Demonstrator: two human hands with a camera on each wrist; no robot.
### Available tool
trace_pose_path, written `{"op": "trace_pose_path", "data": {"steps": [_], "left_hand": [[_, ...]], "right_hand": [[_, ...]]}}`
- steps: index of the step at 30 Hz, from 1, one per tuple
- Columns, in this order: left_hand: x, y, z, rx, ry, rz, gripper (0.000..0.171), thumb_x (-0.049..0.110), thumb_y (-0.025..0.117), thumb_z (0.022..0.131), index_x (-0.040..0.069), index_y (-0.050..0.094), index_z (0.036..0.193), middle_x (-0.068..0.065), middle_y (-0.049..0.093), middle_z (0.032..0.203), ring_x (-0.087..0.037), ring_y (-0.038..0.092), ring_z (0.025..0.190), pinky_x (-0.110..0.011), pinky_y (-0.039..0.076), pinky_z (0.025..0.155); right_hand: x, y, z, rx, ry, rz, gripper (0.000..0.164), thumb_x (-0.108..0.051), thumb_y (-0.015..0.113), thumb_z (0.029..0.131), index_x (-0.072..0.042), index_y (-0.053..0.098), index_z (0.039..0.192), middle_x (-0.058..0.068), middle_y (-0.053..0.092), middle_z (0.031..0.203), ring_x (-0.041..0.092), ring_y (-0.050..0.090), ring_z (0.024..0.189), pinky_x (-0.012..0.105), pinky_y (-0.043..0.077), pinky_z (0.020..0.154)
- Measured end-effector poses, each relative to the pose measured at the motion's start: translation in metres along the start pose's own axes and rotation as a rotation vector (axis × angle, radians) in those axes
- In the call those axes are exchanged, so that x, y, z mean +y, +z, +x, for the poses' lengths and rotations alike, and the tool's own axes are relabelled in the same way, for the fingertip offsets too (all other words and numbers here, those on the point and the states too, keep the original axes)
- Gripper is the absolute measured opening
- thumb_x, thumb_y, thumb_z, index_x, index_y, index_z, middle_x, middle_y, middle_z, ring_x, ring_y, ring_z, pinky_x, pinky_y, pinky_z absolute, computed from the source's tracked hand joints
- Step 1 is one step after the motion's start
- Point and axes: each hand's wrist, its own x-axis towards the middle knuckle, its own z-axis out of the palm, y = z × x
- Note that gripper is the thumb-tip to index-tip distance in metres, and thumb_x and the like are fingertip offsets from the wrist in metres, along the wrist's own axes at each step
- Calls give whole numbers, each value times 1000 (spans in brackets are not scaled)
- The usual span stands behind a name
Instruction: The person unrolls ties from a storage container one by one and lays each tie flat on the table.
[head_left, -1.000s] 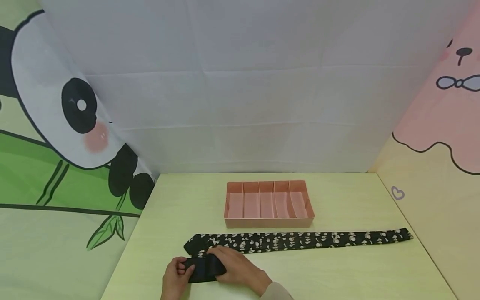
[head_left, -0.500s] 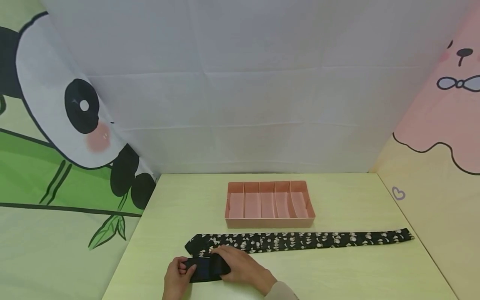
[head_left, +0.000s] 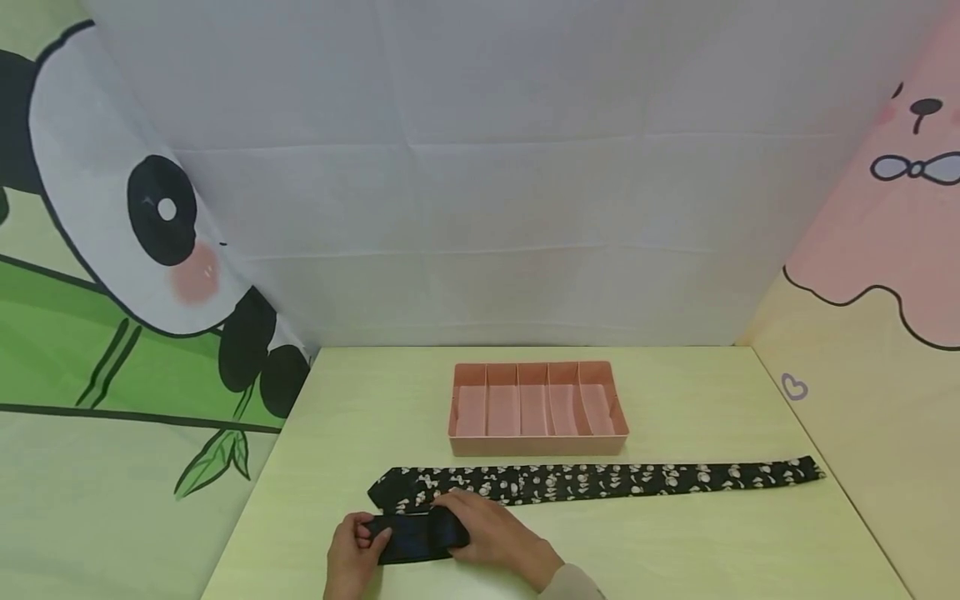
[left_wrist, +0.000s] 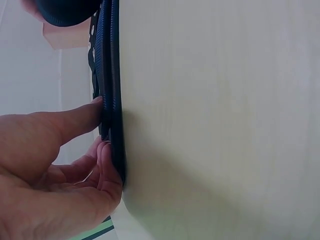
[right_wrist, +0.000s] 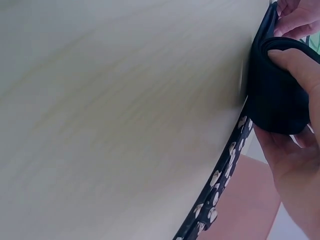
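Note:
A dark navy necktie (head_left: 408, 537) lies at the table's front, one end flat and the rest wound in a roll. My left hand (head_left: 351, 554) pinches the flat end between thumb and fingers; the left wrist view shows its layered edge (left_wrist: 115, 75) close over the tabletop. On the right, my right hand (head_left: 491, 537) grips the roll (right_wrist: 277, 95), thumb at its coiled side and fingers beneath. Just behind both hands stretches a black necktie with a pale print (head_left: 600, 482), laid flat from left to right. The right hand overlaps its near edge in the head view.
A pink tray (head_left: 540, 447) with several long compartments stands behind the printed necktie. The pale yellow table (head_left: 697, 542) meets a white cloth wall (head_left: 525, 208) at the back, with cartoon-printed panels on the left and right sides.
My right hand has shifted a little to the right with the roll, and the flat stretch of navy necktie between the hands is longer. The left hand keeps its pinch in place.

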Motion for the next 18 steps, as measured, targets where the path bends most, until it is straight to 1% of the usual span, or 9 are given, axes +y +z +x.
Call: {"op": "trace_pose_path", "data": {"steps": [3,9,13,16,18], "left_hand": [[0,0,0,2,5,6,38,2,78,89,-10,53,116,-13,48,91,-25,52,83,-30,45,70],[-2,0,0,-2,11,11,39,3,77,89,-9,53,116,-12,47,91,-24,51,83,-29,43,69],[-2,0,-1,-1,17,21,38,4,77,90,-9,52,117,-12,47,92,-24,50,84,-29,43,69],[-2,-1,-1,1,24,25,38,4,76,90,-9,52,116,-12,47,91,-24,51,84,-29,43,69],[-2,-1,-1,-2,20,25,38,4,76,90,-9,52,117,-12,47,92,-24,50,84,-29,43,70]], "right_hand": [[1,-1,-2,8,-1,-13,72,-23,90,79,-15,54,141,-1,60,132,11,60,117,27,51,94],[1,-6,-6,-20,33,4,71,-21,89,80,-14,55,141,3,60,135,15,59,121,31,50,98],[3,-7,-9,-12,34,19,70,-20,89,79,-14,56,140,3,61,130,14,61,115,31,51,95],[5,-7,-11,6,16,26,69,-19,90,78,-14,57,138,1,62,126,11,61,109,28,51,92],[6,-7,-12,9,5,30,69,-18,90,78,-14,57,138,0,62,125,10,61,109,27,51,91]]}}
